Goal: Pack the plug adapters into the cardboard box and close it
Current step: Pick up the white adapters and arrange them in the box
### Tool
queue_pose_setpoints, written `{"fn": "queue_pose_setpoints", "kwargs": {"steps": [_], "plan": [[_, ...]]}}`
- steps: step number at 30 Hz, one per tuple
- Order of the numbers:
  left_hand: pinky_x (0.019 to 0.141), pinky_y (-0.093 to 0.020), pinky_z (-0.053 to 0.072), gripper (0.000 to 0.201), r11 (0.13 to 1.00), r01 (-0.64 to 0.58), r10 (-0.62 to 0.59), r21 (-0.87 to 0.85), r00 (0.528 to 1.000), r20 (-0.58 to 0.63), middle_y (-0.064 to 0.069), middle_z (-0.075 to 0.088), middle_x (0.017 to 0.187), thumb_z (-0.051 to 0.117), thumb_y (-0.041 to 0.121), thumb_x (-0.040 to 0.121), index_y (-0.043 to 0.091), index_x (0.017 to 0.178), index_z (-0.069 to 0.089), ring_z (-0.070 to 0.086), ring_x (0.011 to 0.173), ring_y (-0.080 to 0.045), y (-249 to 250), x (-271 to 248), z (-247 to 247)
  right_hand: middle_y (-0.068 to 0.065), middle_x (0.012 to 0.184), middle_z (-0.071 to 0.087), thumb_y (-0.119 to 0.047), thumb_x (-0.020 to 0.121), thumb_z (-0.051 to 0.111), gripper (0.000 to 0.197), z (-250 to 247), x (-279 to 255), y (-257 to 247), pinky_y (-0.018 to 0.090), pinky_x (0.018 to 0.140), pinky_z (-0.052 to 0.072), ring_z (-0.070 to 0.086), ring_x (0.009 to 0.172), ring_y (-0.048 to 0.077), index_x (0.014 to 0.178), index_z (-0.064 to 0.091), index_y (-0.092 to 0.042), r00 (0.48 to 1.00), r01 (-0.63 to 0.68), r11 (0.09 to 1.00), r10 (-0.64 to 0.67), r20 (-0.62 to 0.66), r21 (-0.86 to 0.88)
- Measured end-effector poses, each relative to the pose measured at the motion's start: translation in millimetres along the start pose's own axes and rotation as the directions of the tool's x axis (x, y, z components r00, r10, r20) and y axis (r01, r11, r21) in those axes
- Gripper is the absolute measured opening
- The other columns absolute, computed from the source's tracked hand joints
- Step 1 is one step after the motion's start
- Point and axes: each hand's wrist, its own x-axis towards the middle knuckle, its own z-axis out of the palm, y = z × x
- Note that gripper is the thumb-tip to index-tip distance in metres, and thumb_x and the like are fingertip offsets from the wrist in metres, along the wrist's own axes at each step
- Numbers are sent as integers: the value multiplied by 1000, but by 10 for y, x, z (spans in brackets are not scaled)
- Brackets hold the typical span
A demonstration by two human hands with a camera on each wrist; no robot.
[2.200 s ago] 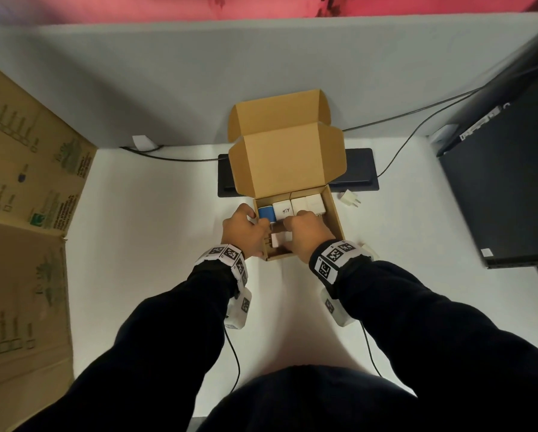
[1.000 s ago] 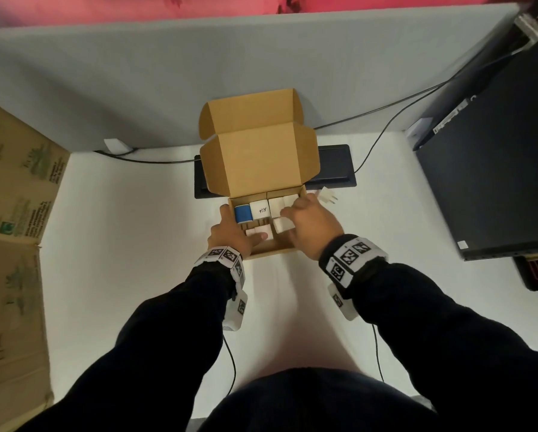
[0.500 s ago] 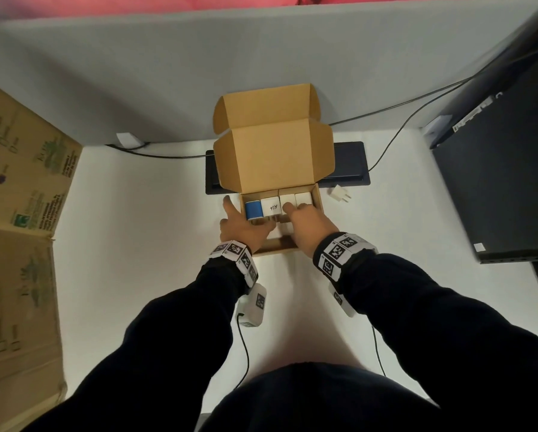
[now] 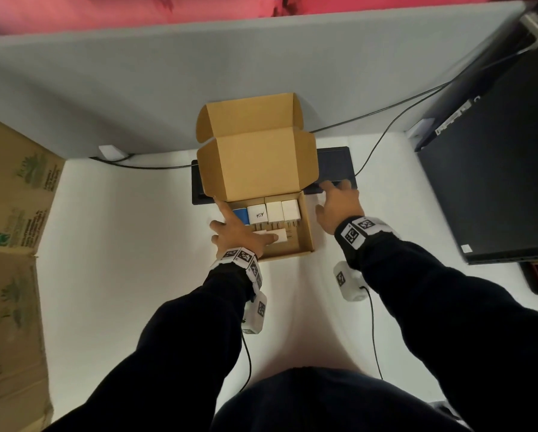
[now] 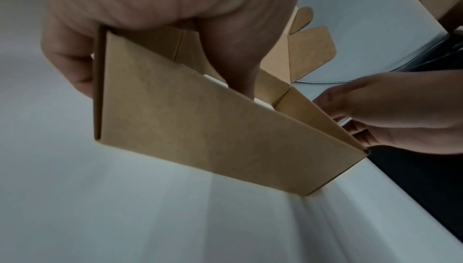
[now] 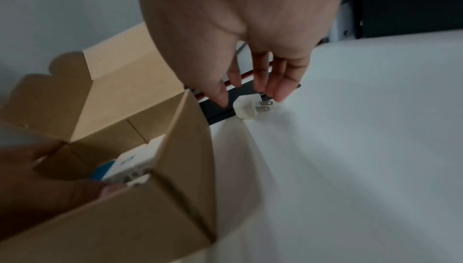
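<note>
Your left hand [image 4: 236,235] is steadying the cardboard box [image 4: 306,232] near the far edge of the counter [image 4: 137,275], fingers spread along the box's left wall, thumb laid across a white adapter [image 4: 278,235] lying flat in the near part. In the far row stand four adapters, the blue one [image 4: 241,216] at the left end and three white ones [image 4: 274,212] beside it. The lid [image 4: 255,166] stands open, leaning back toward the grey partition [image 4: 230,57].

Now your right hand [image 6: 250,29] is out past the box's right wall, fingers [image 6: 280,91] loosely spread and pointing down over the last loose adapter [image 6: 246,109], a small white one lying on its side, prongs showing, against the black strip [image 4: 336,165] at the far edge. Nothing is gripped: the fingertips are right at it, and contact is hard to call.

So the step in hand looks like fetching that last piece. Next you'll want thumb and fingers to close on its body, not the prongs, then lift it over the right wall into the free near-right space. After that, fold the lid down and tuck it.
</note>
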Motion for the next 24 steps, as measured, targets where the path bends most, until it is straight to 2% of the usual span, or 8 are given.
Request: {"fn": "queue_pose_setpoints", "kwargs": {"steps": [2,6,10,13,17,19,21,24], "plan": [[99,-60,48,152,1000,-7,7,-2,1000,-3,-19,34,144,96,47,51,42,149,-21,43,129,-45,-17,20,3,13,141,42,-20,90,60,50,49,99,13,52,99,49,36,132,42,138,50,-26,996,83,993,-79,43,-81],[99,-61,48,151,1000,-6,6,-17,1000,-5,-16,37,140,96,46,53,43,149,-20,44,128,-44,-35,41,2,10,133,51,-9,91,57,33,186,56,143,47,96,51,43,125,35,122,63,-19,990,137,981,-132,51,-134],[100,-59,47,149,1000,-7,8,-17,1000,7,-16,37,140,95,46,55,41,151,-19,43,129,-43,-41,44,0,13,126,60,-8,93,59,36,222,-157,293,42,96,49,53,116,35,128,58,-17,985,139,976,-119,-121,167],[100,-58,47,147,1000,-20,20,-10,1000,6,-17,39,139,94,45,57,41,151,-19,44,128,-44,-40,41,-4,9,117,64,-12,89,67,34,166,-368,291,37,86,53,59,101,28,121,58,-13,938,275,902,-177,-297,332],[100,-56,47,140,997,-42,43,-61,999,13,-17,43,132,91,48,59,42,152,-14,49,121,-44,-82,46,-34,10,107,59,-11,82,71,31,47,-649,60,22,75,50,57,89,18,113,64,-8,815,536,775,-369,-448,336],[102,-52,46,132,991,-34,38,-126,999,35,-18,46,133,86,53,64,40,154,-10,50,122,-43,-101,57,-65,8,104,58,-9,80,71,32,10,-702,-104,24,77,48,54,86,17,111,64,-8,801,587,744,-476,-363,319],[101,-43,46,122,975,1,14,-220,998,65,-16,52,136,81,50,71,34,158,-3,53,124,-39,-132,60,-114,3,98,59,-14,79,73,31,15,-742,-293,31,77,48,53,83,17,108,62,-13,819,574,778,-546,-177,255],[94,-43,55,103,960,66,-29,-272,990,140,-9,58,138,76,48,72,31,155,18,60,117,-34,-184,80,-180,0,89,60,-22,83,73,27,83,-761,-553,33,71,48,59,83,24,104,56,-19,870,478,862,-491,48,167]]}}
